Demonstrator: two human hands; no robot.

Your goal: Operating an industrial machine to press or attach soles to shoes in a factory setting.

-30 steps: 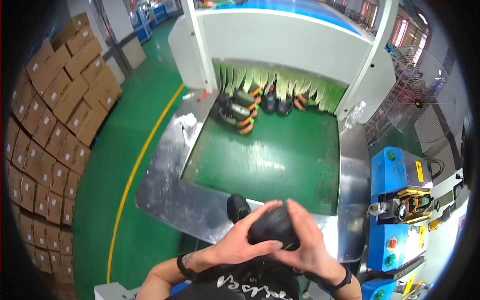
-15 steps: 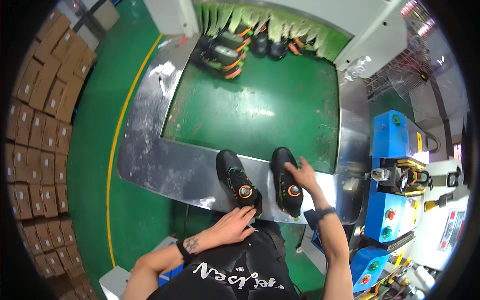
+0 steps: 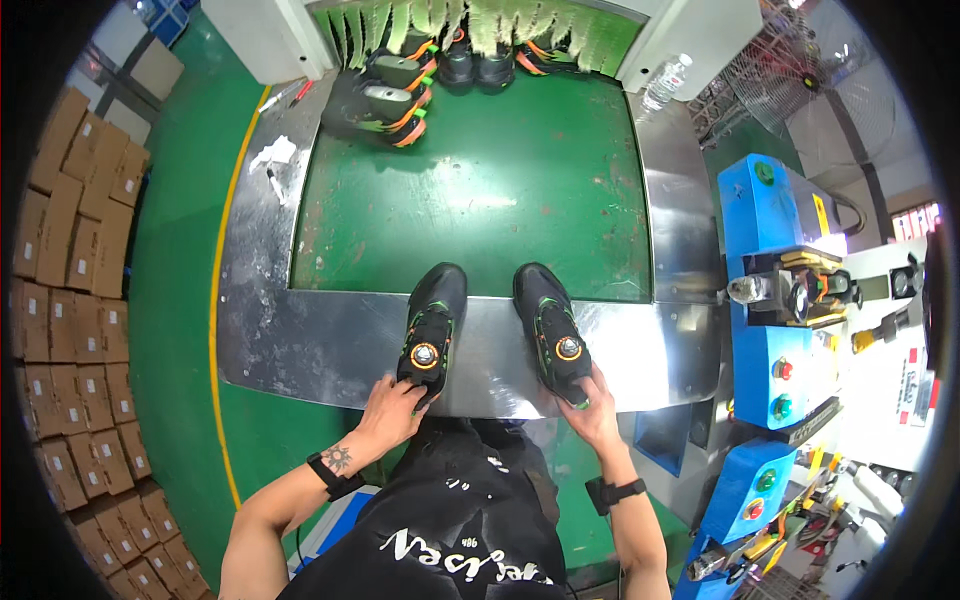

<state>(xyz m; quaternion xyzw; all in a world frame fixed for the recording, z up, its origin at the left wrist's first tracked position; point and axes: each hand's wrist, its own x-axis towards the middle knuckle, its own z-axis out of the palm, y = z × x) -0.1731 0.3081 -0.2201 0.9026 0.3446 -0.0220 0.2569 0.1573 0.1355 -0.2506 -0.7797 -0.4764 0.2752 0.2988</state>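
Stacked brown cardboard boxes [image 3: 70, 300] line the far left, beside a green floor [image 3: 180, 280] marked with a yellow line [image 3: 215, 300]. The steel tabletop [image 3: 300, 345] frames a green conveyor belt [image 3: 470, 190]. The left hand [image 3: 392, 408] has its grip closed on the heel of the left black shoe [image 3: 430, 325], which lies across the belt's near edge, toe pointing away. Just beside it, not touching, lies the right black shoe [image 3: 550, 325], its heel held by the fingers of the right hand [image 3: 590, 405]. Both shoes carry an orange dial. Ahead the belt surface is bare up to more shoes [image 3: 400, 100] at the green strip curtain [image 3: 480, 20]. A plastic bottle [image 3: 665, 80] stands at the right rear. Blue machines [image 3: 775, 300] flank the right.
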